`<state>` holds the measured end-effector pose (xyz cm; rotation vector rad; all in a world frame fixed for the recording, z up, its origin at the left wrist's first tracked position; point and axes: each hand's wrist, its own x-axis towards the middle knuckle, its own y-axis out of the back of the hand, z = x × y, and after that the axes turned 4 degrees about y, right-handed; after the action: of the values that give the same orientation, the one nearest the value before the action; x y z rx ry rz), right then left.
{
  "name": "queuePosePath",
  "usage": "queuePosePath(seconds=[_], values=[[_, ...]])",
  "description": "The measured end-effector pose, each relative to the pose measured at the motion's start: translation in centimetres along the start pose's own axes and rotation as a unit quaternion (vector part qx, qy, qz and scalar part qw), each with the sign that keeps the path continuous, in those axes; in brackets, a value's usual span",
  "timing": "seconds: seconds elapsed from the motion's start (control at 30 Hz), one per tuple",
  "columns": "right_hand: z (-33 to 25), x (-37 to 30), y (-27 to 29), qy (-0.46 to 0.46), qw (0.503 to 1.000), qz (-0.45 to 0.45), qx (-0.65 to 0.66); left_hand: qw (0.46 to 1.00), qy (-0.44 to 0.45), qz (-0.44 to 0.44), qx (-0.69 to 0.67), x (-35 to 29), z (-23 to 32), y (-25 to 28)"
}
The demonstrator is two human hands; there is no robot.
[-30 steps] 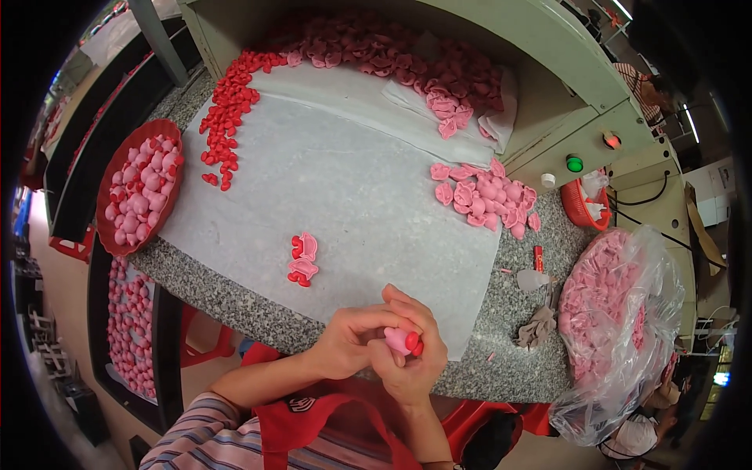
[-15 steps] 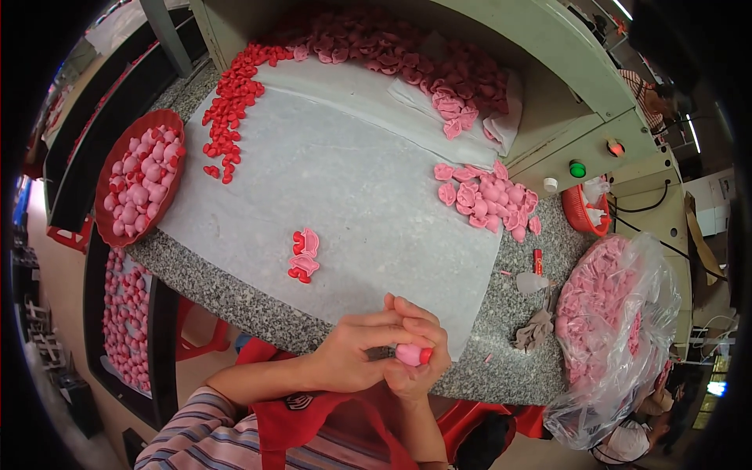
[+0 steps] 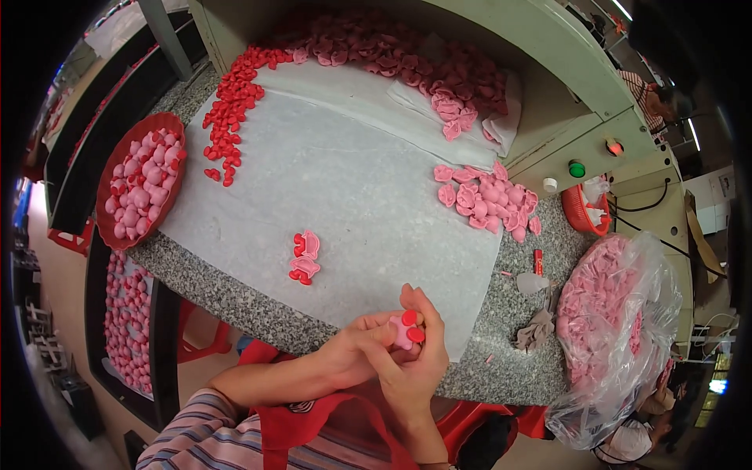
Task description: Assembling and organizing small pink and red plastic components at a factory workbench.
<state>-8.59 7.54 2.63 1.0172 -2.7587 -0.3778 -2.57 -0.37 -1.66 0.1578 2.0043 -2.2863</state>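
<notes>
Over the near edge of the worktable, my left hand (image 3: 354,346) and my right hand (image 3: 413,377) meet around a small pink rounded toy piece (image 3: 401,335) with two red knobs on it. Fingers of both hands close on the piece, and the red knobs face up. Left of my hands, two hollow pink half-shells with red parts (image 3: 306,268) lie on the white sheet (image 3: 352,180). Farther right on the sheet's edge is a pile of pink shells (image 3: 489,200). A trail of small red pieces (image 3: 227,117) lies at the far left.
A red scalloped bowl (image 3: 104,223) of pink and red pieces overhangs the left edge. Pink shells (image 3: 423,59) heap under the machine housing (image 3: 540,47). At right are a small white bottle (image 3: 531,283), a crumpled cloth (image 3: 535,329), a red basket (image 3: 578,211) and a plastic bag (image 3: 603,313) of shells.
The pink piece has turned in my hands, so both red knobs now show on top. My right hand has shifted, its fingers pointing more upward. The pieces on the sheet have stayed put.
</notes>
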Motion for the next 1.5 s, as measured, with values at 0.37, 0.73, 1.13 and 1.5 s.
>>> queuePosePath(seconds=[0.37, 0.73, 1.13, 1.5], values=[[1.6, 0.5, -0.4, 0.059, 0.996, 0.048, -0.041, 0.999, 0.007, 0.038, -0.025, 0.3, -0.2, 0.6], [1.0, -0.6, 0.2, 0.154, 0.975, 0.152, -0.049, 0.998, -0.023, -0.011, -0.050, 0.9, 0.7, 0.0], [0.7, -0.6, -0.4, 0.150, 0.975, 0.156, -0.050, 0.995, -0.030, -0.079, -0.048, 1.1, 0.5, 0.5], [0.3, -0.3, -0.4, 0.163, 0.972, 0.154, -0.073, 0.995, -0.034, -0.086, -0.023, 1.0, 0.7, 1.3]])
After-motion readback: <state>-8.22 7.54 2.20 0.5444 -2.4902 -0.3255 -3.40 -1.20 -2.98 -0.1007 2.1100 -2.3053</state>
